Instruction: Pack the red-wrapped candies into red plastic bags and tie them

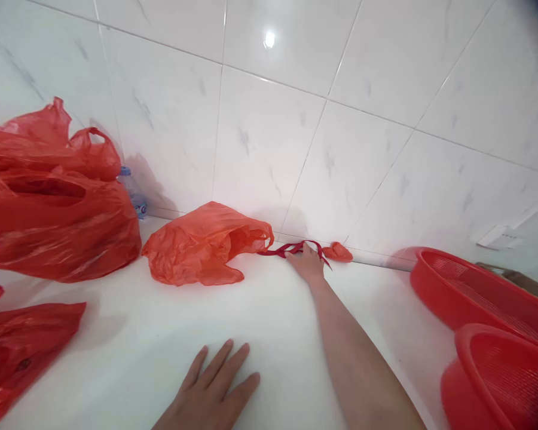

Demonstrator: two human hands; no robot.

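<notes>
My right hand (pixel 305 261) reaches far across the white counter (pixel 269 316) to the tiled wall and closes on a dark red ribbon-like strip (pixel 291 248) lying at the wall's foot. The strip runs left toward a crumpled orange-red plastic bag (pixel 201 245). A small red scrap (pixel 338 252) lies just right of the hand. My left hand (pixel 213 388) rests flat on the counter near me, fingers stretched out and holding nothing.
A large full red plastic bag (pixel 49 203) stands at the left with a plastic bottle (pixel 132 190) behind it. Another red bag (pixel 13 352) lies at the lower left. Two red plastic colander baskets (pixel 484 298) sit at the right.
</notes>
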